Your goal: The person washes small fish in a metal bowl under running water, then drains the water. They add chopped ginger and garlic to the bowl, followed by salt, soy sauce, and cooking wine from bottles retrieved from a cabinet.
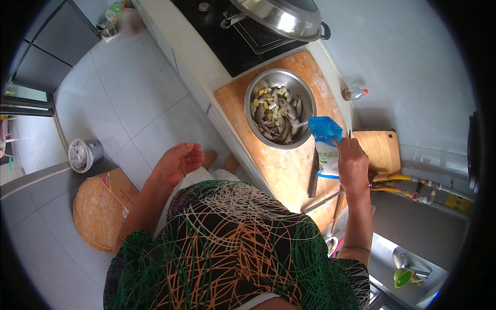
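Note:
My right hand (352,161) grips a blue-and-white plastic bag (325,131) that bears writing. The bag's blue end is tipped over the right rim of a stainless steel bowl (251,128), and a thin white streak shows at its mouth. Inside the bowl lie several small whole fish (288,110), topped with yellow and pale chopped pieces (267,102), which look like ginger and scallion. Beneath the bowl is a large wooden cutting board (271,166). My left hand (178,162) hangs in front of my body, apart from the counter, with nothing in its half-curled fingers.
A lidded steel wok (283,19) stands on the black cooktop (232,50). By the wall are a red-capped bottle (354,93) and a smaller wooden board (379,149). A dark narrow tool (313,174) lies near the bag. On the floor are a bin (83,155) and a round woven mat (97,213).

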Tool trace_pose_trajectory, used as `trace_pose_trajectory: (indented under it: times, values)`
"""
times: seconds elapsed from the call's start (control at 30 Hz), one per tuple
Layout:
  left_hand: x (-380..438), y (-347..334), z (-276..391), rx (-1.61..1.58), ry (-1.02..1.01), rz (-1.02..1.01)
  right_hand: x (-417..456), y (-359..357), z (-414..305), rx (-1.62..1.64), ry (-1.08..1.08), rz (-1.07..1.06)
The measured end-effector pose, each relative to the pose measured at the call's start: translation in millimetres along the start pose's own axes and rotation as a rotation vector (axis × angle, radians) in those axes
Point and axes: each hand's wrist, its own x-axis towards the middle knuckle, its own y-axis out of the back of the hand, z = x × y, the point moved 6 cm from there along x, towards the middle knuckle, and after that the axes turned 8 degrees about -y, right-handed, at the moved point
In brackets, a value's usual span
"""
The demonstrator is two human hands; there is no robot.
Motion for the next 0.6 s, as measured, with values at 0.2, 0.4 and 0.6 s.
trace_pose_trajectory:
  times: [0.2,0.4,0.6]
  values:
    - [1,1,-1,0.012,-0.003,0.005,-2,3,-16,0.067,0.019,0.011]
    - [-1,0,0,0.003,-0.004,-0.002,16,2,-18,0.148,-0.007,0.120]
    - [-2,9,-7,-0.017,0.000,0.033,27,-9,-10,0.142,-0.053,0.143]
